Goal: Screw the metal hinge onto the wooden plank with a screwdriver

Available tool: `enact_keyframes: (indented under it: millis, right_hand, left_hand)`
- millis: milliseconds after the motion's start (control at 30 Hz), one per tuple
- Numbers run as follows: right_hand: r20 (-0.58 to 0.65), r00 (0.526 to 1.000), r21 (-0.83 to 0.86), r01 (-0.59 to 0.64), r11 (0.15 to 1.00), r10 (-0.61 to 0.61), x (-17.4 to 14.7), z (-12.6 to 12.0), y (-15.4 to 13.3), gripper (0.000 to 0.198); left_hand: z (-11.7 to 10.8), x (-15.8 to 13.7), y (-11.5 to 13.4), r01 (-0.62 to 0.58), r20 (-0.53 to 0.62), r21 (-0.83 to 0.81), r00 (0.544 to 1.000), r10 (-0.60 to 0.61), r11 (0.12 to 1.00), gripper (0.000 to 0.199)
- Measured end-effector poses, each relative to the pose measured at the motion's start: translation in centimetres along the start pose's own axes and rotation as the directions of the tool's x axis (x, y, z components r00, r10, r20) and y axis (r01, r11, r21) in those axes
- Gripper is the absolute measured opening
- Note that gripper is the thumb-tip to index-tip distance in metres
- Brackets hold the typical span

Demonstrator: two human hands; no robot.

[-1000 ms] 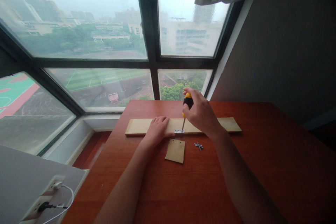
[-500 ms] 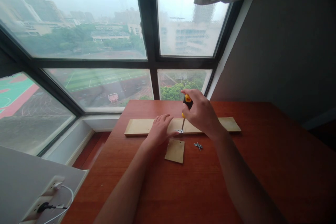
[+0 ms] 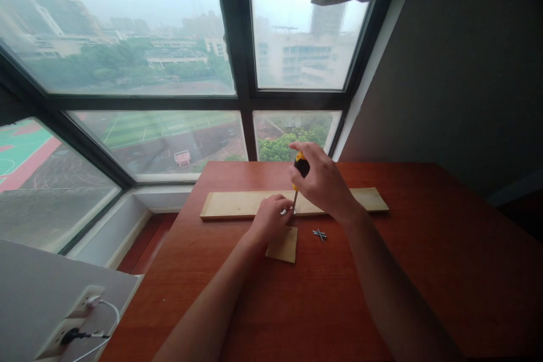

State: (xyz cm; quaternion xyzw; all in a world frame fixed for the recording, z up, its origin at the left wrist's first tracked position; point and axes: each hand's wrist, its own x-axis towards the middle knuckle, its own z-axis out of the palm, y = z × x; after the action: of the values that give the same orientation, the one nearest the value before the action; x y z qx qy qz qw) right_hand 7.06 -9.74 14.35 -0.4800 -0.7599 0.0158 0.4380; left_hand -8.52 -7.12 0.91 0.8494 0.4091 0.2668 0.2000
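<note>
My right hand [image 3: 324,178] is wrapped round the handle of a yellow-and-black screwdriver [image 3: 301,167]. Its shaft points down, almost upright, with the tip at a small silver metal fitting [image 3: 284,211] on the front edge of a long pale wooden board [image 3: 231,205]. At that same spot the thumb and fingers of my left hand [image 3: 271,216] close round the fitting, beside the screwdriver tip; they hide part of it. Just in front of the board lies a small square wooden piece [image 3: 283,246], its top left corner covered by my left hand.
Several screws [image 3: 319,235] lie in a small pile on the reddish-brown table [image 3: 297,311], right of the square piece. Behind the table stands a large dark-framed window [image 3: 241,103]. Low on the left, a wall socket [image 3: 63,339] has plugs and cables in it.
My left hand has moved right along the board, its spread fingers now drawn in at the metal fitting. The right hand and screwdriver stay almost in place, slightly turned.
</note>
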Motion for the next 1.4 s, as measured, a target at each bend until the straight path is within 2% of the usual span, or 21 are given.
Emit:
enact_keyframes:
  millis: [100,167,367,433,567,633,867,933,1100,1167,1300,1333,1400]
  right_hand:
    - [-0.019,0.998,-0.108,-0.055,0.993,0.053,0.0,0.0,0.1,0.040]
    - [-0.036,0.997,-0.116,-0.068,0.991,0.064,0.1,0.0,0.2,0.040]
    - [-0.005,1.000,0.079,-0.014,0.997,0.014,-0.1,0.1,-0.1,0.057]
    - [-0.005,0.999,0.031,-0.034,0.999,0.034,-0.2,0.0,-0.3,0.056]
    - [-0.052,0.994,-0.168,-0.098,0.981,0.091,-0.2,0.0,-0.3,0.048]
    - [-0.055,0.993,-0.193,-0.109,0.975,0.101,-0.1,-0.1,-0.1,0.047]
    - [-0.012,1.000,0.101,0.000,0.995,0.001,0.0,0.1,0.2,0.054]
    - [-0.006,1.000,0.058,-0.001,0.998,0.002,-0.1,0.1,0.1,0.051]
    - [-0.069,0.992,-0.194,-0.117,0.974,0.106,0.0,0.0,0.2,0.045]
    - [-0.069,0.993,-0.142,-0.107,0.984,0.098,0.0,-0.2,0.3,0.045]
    - [0.041,0.999,0.142,-0.006,0.990,0.001,-0.2,-0.7,-0.2,0.057]
    - [0.058,0.998,0.155,0.002,0.988,-0.012,-0.2,-0.8,-0.4,0.058]
    - [0.040,0.999,0.051,-0.029,0.998,0.027,-0.2,-0.9,-0.7,0.051]
  left_hand:
    - [0.0,0.0,0.2,0.014,0.008,0.019,1.000,-0.014,1.000,0.016]
    - [0.0,0.0,0.3,0.023,0.007,0.029,1.000,-0.024,0.999,0.016]
    - [0.1,0.1,0.6,0.038,0.003,0.045,0.999,-0.038,0.998,0.015]
    - [0.1,0.2,0.7,0.048,-0.001,0.040,0.999,-0.048,0.998,0.013]
    - [0.0,0.1,0.8,0.060,-0.007,0.025,0.998,-0.060,0.998,0.013]
    - [0.0,0.1,0.8,0.065,-0.007,0.021,0.998,-0.065,0.998,0.013]
    - [0.1,0.1,0.6,0.050,-0.005,0.025,0.999,-0.050,0.998,0.011]
    - [0.1,0.1,0.5,0.047,-0.007,0.024,0.999,-0.047,0.999,0.011]
    - [0.5,0.0,0.2,0.048,-0.040,-0.021,0.998,-0.049,0.999,0.010]
    - [0.7,0.0,0.0,0.049,-0.054,-0.044,0.997,-0.052,0.998,0.009]
    - [0.9,0.1,-0.3,0.055,-0.072,-0.058,0.996,-0.059,0.997,0.007]
    - [0.9,0.1,-0.3,0.053,-0.074,-0.055,0.996,-0.057,0.997,0.006]
    - [0.9,0.1,-0.3,0.049,-0.074,-0.051,0.996,-0.053,0.997,0.007]
